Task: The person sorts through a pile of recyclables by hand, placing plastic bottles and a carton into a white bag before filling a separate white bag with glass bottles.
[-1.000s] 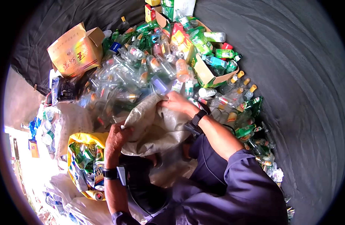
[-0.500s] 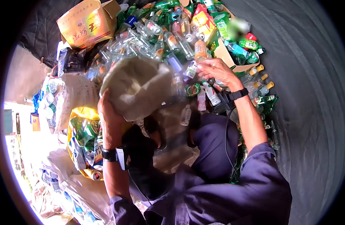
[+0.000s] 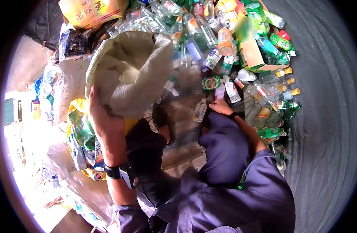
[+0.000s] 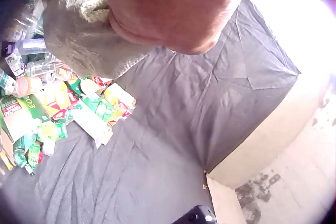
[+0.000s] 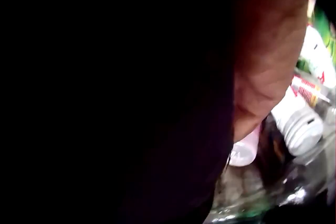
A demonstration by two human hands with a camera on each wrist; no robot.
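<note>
Largest: dark sheet point(image 3: 318, 116), behind and beside the heap of bottles point(image 3: 192, 25).

Next, the sack point(image 3: 132, 91): held up by the left hand point(image 3: 108, 126) over the near left side of the heap, mouth open and tipped upward. Its wall is gripped low on the near side; 1 digit is seen pressed along the outside, the other fingertips are hidden by cloth. Weave judged light, soft and floppy, not fragile; collapse of the mouth is to be expected if only 1 spot is supported. Best hold judged to be a fold of the rim, bunched in the fist, where slip should be least.

2 boxes noted: a printed box point(image 3: 89, 11) at the far left, an open box point(image 3: 251, 54) at the far right.

Right hand point(image 3: 224, 107): low, beside the right knee, at the near end of the pink bottle point(image 3: 220, 92). Whether the fingers are apart, together or closed on it cannot be told; the fingertips are hidden in the right wrist view.

Small items: clear bottle point(image 3: 200, 110), just left of the right hand; white bottle point(image 3: 231, 90) and green can point(image 3: 211, 82), either side of the pink bottle. Bottles judged light, smooth and rather slippery, best taken round the middle; the can would dent if squeezed.
</note>
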